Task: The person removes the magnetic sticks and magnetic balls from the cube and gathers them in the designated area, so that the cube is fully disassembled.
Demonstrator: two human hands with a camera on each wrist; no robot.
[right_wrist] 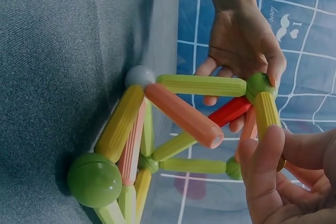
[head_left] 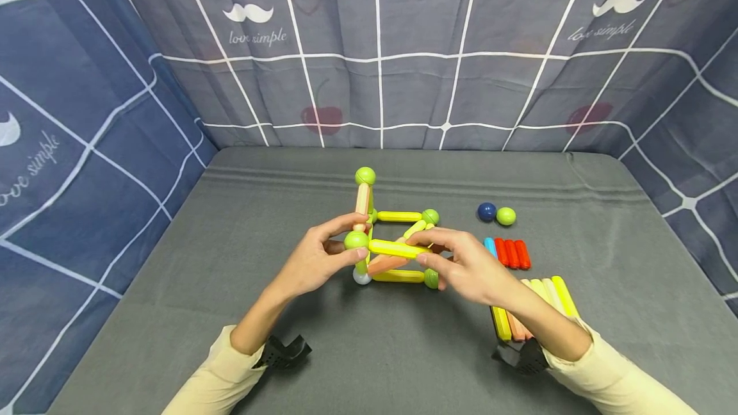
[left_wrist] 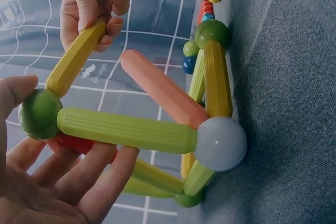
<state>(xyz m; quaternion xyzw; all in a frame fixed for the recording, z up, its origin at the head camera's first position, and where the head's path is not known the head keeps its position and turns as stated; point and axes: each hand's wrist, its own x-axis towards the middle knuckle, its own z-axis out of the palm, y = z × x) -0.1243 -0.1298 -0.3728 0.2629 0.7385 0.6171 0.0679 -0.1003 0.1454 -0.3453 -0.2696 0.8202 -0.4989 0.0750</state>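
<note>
A frame of ball-and-stick building pieces stands on the grey table in the head view. My left hand [head_left: 323, 255] grips a green ball [head_left: 355, 240] at its raised front left corner, thumb on the ball. My right hand [head_left: 467, 268] pinches the free end of a yellow stick [head_left: 398, 248], whose other end meets that ball. Below the ball a light green stick [left_wrist: 126, 129] runs down to a pale grey ball [left_wrist: 220, 144]. A salmon stick [right_wrist: 184, 116] slants up from the grey ball, its upper end free. Behind the left fingers, a red stick [right_wrist: 229, 112] partly shows.
Right of the frame lie a dark blue ball [head_left: 487, 212] and a loose green ball [head_left: 506, 216]. Nearer are red sticks [head_left: 512, 254] beside a blue stick [head_left: 491, 247]. Several yellow sticks [head_left: 564, 296] lie partly under the right forearm. Checked fabric [head_left: 346, 31] hangs around the table.
</note>
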